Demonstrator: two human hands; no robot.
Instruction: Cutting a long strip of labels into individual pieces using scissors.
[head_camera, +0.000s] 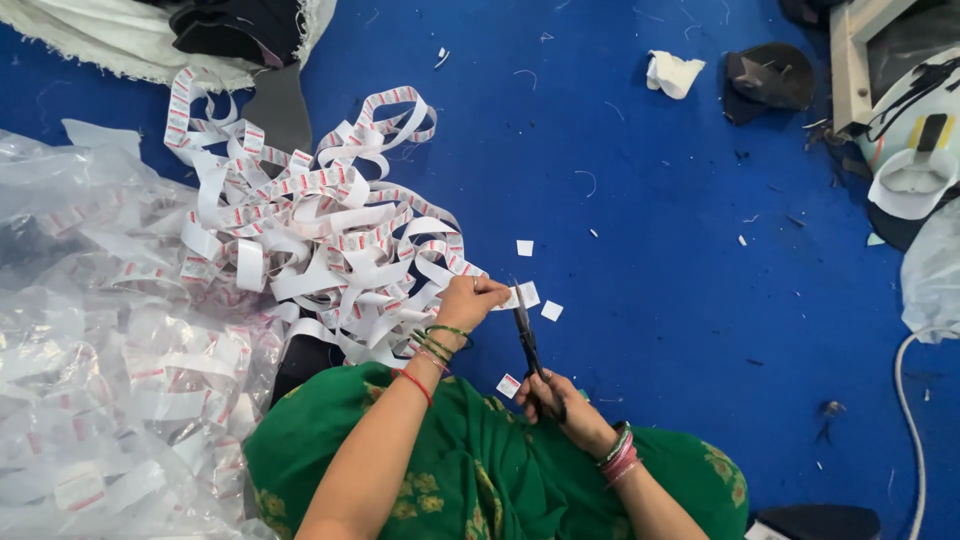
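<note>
My left hand (468, 302) pinches the end of a long white label ribbon with red marks (320, 225), which lies in a tangled heap on the blue floor. My right hand (552, 398) grips black scissors (527, 340), whose blades point up at the ribbon end just right of my left fingers. Cut label pieces lie close by: one (551, 311) beside the blades, one (509, 385) near my right hand, one (525, 247) farther up. Bangles sit on both wrists. Green cloth (480, 470) covers my lap.
Crumpled clear plastic (100, 340) holding more ribbon fills the left side. White fabric (110, 40) and dark cloth (240, 28) lie top left. A white scrap (673, 74), a dark cap-like piece (768, 80) and a machine (905, 110) sit top right. A white cable (908, 400) runs down the right.
</note>
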